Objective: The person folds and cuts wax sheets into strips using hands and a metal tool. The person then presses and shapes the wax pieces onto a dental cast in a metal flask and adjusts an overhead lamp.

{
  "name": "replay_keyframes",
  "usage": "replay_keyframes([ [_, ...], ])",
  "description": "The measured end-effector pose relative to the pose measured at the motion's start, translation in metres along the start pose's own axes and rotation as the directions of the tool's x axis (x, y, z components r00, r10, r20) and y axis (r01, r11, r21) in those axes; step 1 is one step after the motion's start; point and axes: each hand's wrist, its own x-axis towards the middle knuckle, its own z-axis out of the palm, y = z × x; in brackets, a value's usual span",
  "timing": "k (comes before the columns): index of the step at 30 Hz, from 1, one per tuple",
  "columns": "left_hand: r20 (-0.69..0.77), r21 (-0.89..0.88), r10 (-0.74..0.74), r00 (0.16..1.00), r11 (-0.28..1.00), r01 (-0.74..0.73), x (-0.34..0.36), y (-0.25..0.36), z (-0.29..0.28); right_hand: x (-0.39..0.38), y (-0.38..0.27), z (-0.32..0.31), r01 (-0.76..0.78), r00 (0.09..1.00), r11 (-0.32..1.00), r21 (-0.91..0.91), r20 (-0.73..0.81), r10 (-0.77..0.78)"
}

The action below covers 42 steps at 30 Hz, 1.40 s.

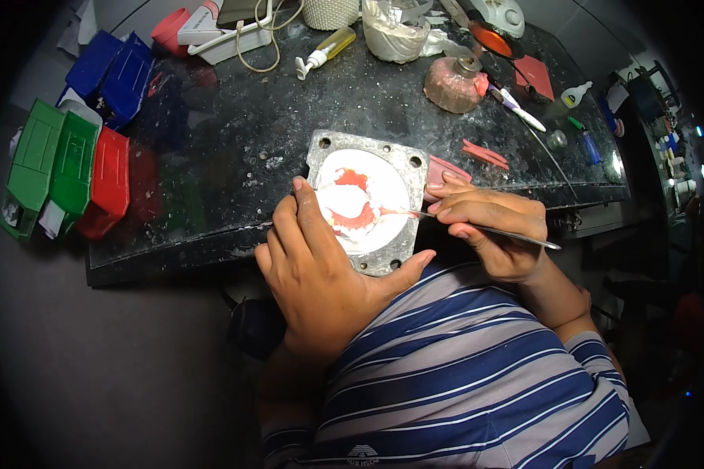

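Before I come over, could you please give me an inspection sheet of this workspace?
Surface: black table, scuffed, with white specks.
Job's things: metal frame around white plaster, with reddish material on it; thin metal tool.
Clutter: pump bottle, pink-stained flask, red strips and pen, on the table.
Hands: left hand grips the frame; right hand holds the tool, pointing toward the reddish material.
Cables: pale cord looped by a white tray.
Surroundings: blue bin, green bin and red bin at left; right background too dark to tell.
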Motion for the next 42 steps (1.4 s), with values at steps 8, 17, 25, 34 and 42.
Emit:
replay_keyframes([
  [8, 0.004, 0.001, 0.001, 1.0, 1.0, -0.001, 0.0, 0.001, -0.001, -0.001, 0.002, -0.001, 0.005, 1.0, 1.0, 0.002, 0.007, -0.005],
  [17, 0.056, -0.027, -0.038, 0.998, 0.999, 0.04, 0.0, 0.002, -0.005, -0.005, 0.015, -0.002, -0.009, 0.99, 0.997, 0.072, -0.14, 0.019],
  [25, 0.07, -0.033, -0.042, 0.997, 0.998, 0.044, 0.001, 0.003, -0.004, 0.007, 0.019, 0.005, 0.005, 0.999, 0.975, 0.221, -0.033, 0.003],
  [34, 0.007, -0.027, -0.027, 1.0, 0.999, 0.028, 0.0, 0.001, 0.001, 0.022, 0.006, 0.005, 0.162, 0.963, 0.986, -0.034, 0.225, -0.151],
  [42, 0.026, -0.034, -0.028, 0.999, 0.999, 0.029, -0.001, 0.001, -0.002, 0.012, 0.017, -0.002, -0.021, 0.994, 0.972, 0.236, -0.096, 0.045],
])
